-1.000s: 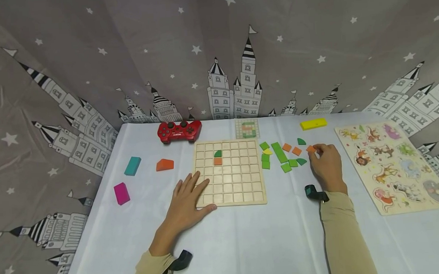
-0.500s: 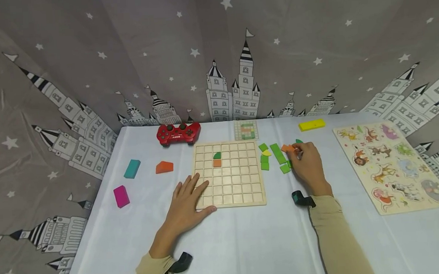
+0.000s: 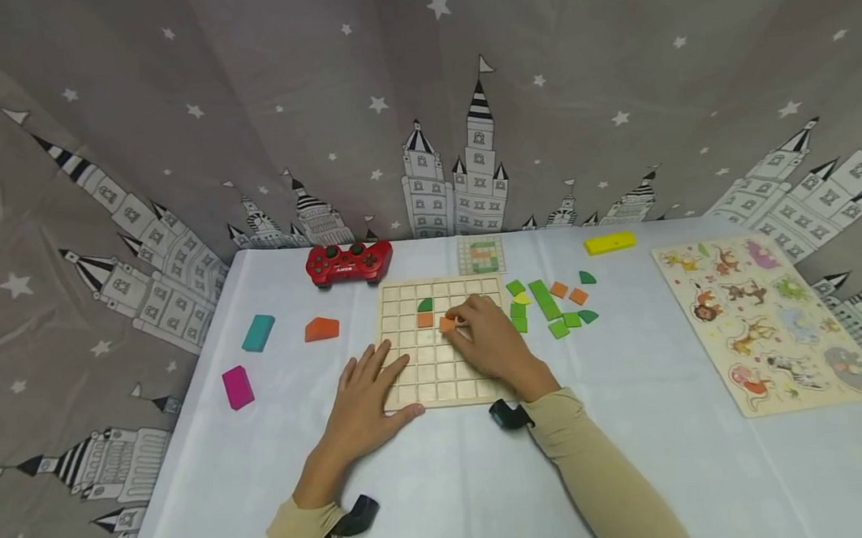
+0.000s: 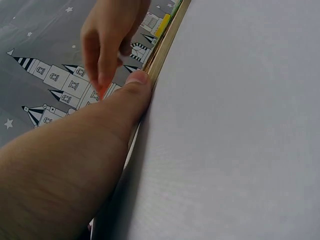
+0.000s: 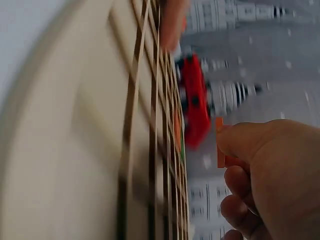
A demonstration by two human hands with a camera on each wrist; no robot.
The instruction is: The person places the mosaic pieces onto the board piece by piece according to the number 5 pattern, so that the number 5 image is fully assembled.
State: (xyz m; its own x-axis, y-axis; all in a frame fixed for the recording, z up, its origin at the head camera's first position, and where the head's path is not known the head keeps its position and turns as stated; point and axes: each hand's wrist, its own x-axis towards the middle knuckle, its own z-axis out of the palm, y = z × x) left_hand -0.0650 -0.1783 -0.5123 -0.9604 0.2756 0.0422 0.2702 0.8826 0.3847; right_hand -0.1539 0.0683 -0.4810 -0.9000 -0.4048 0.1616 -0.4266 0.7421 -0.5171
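right hand (image 3: pixel 489 335) now over the grid board (image 3: pixel 447 382), grip pinching 1 orange tile (image 3: pixel 446 324) (left hand (image 3: pixel 364 394) flat, fingers straight)

The head view looks forward and down from above the table (image 3: pixel 442 480), taking in the whole board (image 3: pixel 445 341) and both hands from some way off. The left wrist view sits low by the left hand (image 4: pixel 75 165), skimming along the board's edge (image 4: pixel 167 42). The right wrist view, blurred, lies close against the board (image 5: pixel 100 125), facing the red controller (image 5: pixel 196 102). All three share the board.
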